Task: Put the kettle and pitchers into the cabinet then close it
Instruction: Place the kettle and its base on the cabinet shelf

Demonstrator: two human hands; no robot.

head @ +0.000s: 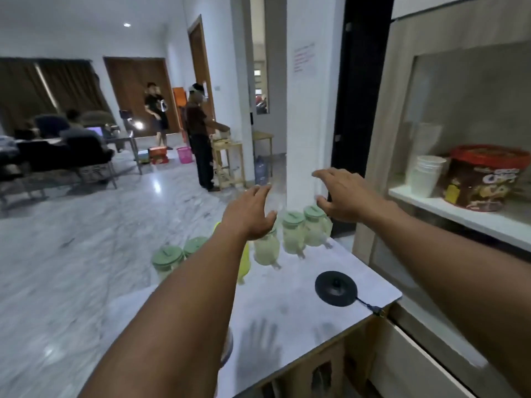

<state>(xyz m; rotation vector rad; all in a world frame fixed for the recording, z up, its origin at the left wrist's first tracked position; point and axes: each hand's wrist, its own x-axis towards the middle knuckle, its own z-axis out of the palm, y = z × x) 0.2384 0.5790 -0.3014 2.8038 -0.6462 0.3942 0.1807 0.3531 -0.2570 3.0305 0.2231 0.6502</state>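
Reaching with empty, wide grip, left hand (247, 214) and right hand (343, 196) above marble counter (287, 300) with pitchers (293, 235)

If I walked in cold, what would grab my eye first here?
Two bare arms stretch forward, the left hand and right hand spread open above a row of green-lidded pitchers at the countertop's far edge. A black round kettle base sits nearer, and a red-lidded snack tub stands on the right-hand shelf.
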